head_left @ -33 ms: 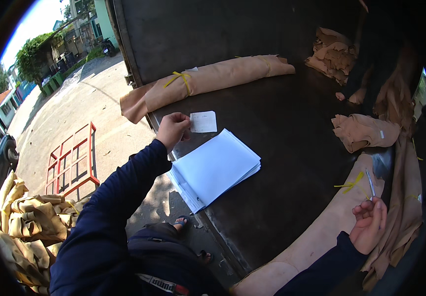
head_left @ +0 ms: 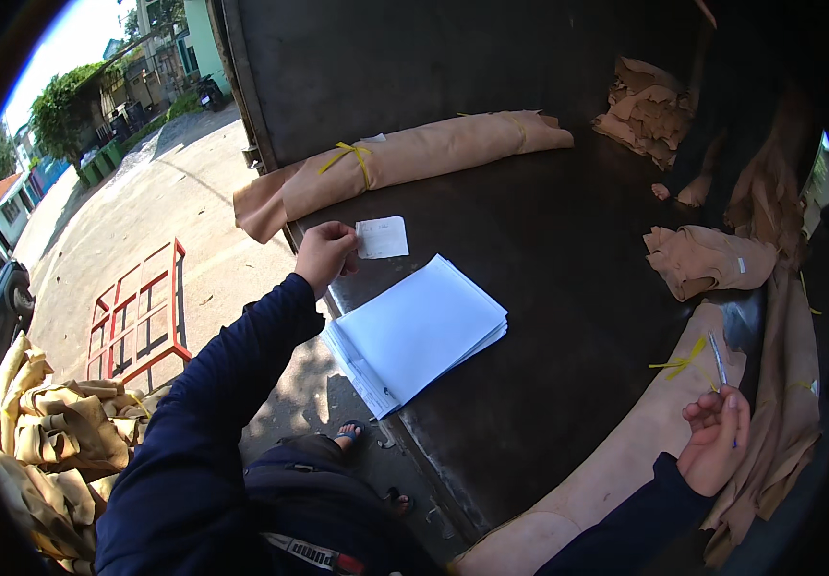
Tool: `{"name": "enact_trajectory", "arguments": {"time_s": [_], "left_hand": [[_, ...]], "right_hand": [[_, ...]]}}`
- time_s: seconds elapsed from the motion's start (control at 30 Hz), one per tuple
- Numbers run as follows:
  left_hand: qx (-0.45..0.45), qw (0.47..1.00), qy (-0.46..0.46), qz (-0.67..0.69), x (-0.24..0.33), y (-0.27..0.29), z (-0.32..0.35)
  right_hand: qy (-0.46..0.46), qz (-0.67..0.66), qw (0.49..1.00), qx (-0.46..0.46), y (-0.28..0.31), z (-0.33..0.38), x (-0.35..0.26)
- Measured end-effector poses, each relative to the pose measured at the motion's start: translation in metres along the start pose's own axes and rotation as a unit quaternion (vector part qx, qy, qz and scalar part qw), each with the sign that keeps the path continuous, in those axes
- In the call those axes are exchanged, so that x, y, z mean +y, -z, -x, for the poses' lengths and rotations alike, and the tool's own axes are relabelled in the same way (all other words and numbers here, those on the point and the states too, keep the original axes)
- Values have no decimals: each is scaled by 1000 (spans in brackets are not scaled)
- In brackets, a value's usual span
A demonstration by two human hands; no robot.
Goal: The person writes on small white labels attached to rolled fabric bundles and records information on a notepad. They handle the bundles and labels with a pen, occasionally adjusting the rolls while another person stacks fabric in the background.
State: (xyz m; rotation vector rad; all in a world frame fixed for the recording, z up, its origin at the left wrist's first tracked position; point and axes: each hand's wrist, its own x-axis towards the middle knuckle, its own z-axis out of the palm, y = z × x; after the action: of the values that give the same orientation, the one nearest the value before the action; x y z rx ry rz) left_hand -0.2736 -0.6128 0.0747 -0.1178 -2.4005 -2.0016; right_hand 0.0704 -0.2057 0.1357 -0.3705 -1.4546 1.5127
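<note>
Far truck bed [head_left: 491, 240] corner in shadow.

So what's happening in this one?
A person stands at a dark truck bed. Their left hand pinches a small white slip just above a paper stack. Their right hand holds a pen over a tan roll tied with yellow string. Another tied roll lies across the far side, with loose tan pieces at the right.
</note>
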Motion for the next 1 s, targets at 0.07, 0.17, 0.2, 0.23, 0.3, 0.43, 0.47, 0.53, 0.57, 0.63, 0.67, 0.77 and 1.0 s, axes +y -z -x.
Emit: {"name": "enact_trajectory", "arguments": {"time_s": [0.07,0.17,0.2,0.23,0.3,0.43,0.47,0.53,0.57,0.63,0.67,0.77,1.0], "left_hand": [[10,1000,-19,-2,-15,40,-19],[70,996,-51,6,-33,87,-58],[87,995,-52,3,-38,100,-73],[97,994,-49,34,-43,109,-91],[142,987,-40,63,-50,128,-132],[127,991,-9,47,-62,148,-218],[122,992,-1,34,-63,148,-243],[110,994,9,20,-64,144,-294],[94,995,7,28,-64,138,-321],[65,997,2,35,-65,125,-375],[55,998,-4,24,-67,118,-401],[24,1000,14,11,-76,94,-470],[39,985,-56,-156,-95,52,-537]], "right_hand": [[8,89,996,4,-15,5,-2],[31,173,984,2,-42,17,-4],[33,190,981,-10,-52,23,-3],[38,207,977,-26,-62,29,0],[19,214,975,-53,-90,44,22],[-136,271,946,-119,-142,102,94],[-140,321,928,-127,-153,117,114],[-159,337,924,-87,-169,145,150],[-271,361,891,-52,-171,156,160],[-240,327,913,48,-186,190,181],[-265,303,909,105,-192,203,188],[-88,281,936,193,-219,236,211],[11,499,834,236,-271,243,226]]}}
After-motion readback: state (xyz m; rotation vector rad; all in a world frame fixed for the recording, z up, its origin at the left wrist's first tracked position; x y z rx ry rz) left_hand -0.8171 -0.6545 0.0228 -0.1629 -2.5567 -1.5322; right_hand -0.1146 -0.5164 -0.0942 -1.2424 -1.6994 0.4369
